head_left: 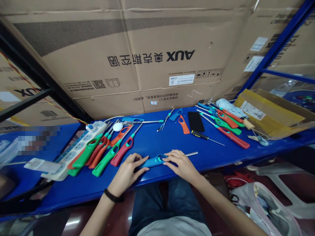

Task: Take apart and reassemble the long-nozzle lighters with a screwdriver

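Note:
A blue gas lighter [153, 161] with a teal trigger lies flat near the front edge of the blue table, its metal tube pointing right. My left hand [131, 168] pinches its handle end between thumb and fingers. Around the trigger loop and the base of the tube, my right hand [180, 164] is closed, its fingers hiding part of the body. Beyond my hands lie a yellow-and-black screwdriver [199, 135], an orange lighter shell half [183, 125], a blue shell half [176, 114] and a loose lighter tube with wires [165, 120].
Several assembled lighters [104, 155] lie at left beside a white power strip [81, 147]. More lighters [232, 137] lie at right, near a black phone [196, 121] and an open cardboard box [268, 114]. Large cardboard [147, 39] stands behind the blue table [152, 141].

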Tool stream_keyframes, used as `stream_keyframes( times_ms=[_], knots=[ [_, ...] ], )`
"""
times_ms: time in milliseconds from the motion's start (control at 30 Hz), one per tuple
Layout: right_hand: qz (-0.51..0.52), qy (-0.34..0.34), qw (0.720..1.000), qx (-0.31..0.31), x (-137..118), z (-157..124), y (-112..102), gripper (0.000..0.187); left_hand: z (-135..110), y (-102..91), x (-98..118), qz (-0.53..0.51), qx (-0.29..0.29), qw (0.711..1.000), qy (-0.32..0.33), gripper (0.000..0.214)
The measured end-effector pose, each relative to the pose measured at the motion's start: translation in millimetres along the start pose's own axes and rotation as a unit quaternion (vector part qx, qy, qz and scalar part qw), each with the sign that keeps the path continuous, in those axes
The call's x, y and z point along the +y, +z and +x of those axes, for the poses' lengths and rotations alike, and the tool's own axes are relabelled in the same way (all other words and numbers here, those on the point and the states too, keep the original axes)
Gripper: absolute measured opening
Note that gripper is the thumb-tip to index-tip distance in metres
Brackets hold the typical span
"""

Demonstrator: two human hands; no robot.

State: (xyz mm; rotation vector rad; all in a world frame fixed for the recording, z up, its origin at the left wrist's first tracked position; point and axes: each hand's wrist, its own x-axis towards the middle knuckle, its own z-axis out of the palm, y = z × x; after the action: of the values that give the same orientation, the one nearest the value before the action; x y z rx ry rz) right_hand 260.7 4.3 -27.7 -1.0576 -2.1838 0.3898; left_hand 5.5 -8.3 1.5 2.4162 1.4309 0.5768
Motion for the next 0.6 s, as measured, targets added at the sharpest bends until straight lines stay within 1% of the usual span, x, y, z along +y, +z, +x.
stream_keyframes(
  times_ms=[233, 433, 600],
  knots=[
    [0.003, 0.0, 1.0, 0.0, -4.6, 0.4, -2.3, 0.01, -3.1, 2.0, -3.6, -0.041, 0.024, 0.999, -0.019, 0.042],
    [0.0, -0.013, 1.0, 0.005, -6.5, 0.2, -3.1, 0.01, -1.6, 1.1, 0.0, -0.054, 0.017, 0.998, -0.008, 0.038],
    [0.011, -0.014, 1.0, 0.015, -9.9, -1.5, -4.1, 0.008, -2.8, -0.6, 1.6, -0.035, 0.019, 0.999, 0.008, 0.036]
  ],
)
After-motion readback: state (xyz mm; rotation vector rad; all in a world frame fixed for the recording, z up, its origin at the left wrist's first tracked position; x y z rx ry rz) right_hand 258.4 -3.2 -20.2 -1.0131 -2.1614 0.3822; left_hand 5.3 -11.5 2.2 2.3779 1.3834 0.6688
